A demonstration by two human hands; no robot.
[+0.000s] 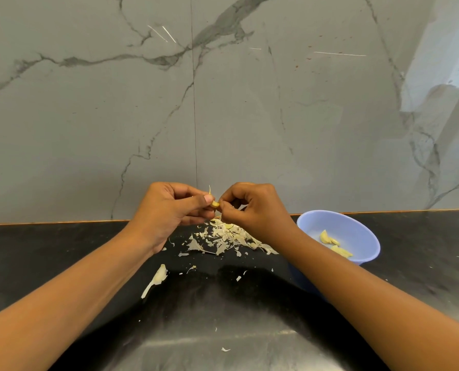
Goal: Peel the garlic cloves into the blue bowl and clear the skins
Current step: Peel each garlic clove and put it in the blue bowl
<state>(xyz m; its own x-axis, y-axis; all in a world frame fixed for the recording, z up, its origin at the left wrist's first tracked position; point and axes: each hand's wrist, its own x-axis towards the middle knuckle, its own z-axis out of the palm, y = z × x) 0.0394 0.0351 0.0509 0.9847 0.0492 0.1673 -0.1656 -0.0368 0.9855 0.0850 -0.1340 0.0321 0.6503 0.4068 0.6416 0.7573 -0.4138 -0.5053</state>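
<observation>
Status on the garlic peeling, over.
Left hand and right hand both pinch one garlic clove above the skin pile. Blue bowl holds a few peeled cloves. Unpeeled clove on counter; nothing blocking.

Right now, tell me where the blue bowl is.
In the head view, the blue bowl sits on the black counter at the right, just right of the right hand and the pile of skins, with peeled cloves inside.

table (62, 250): black, glossy | skins pile (223, 238) centre | blue bowl (367, 238) right | unpeeled clove (159, 275) left-front | stray flakes (225, 349) near edge
</observation>
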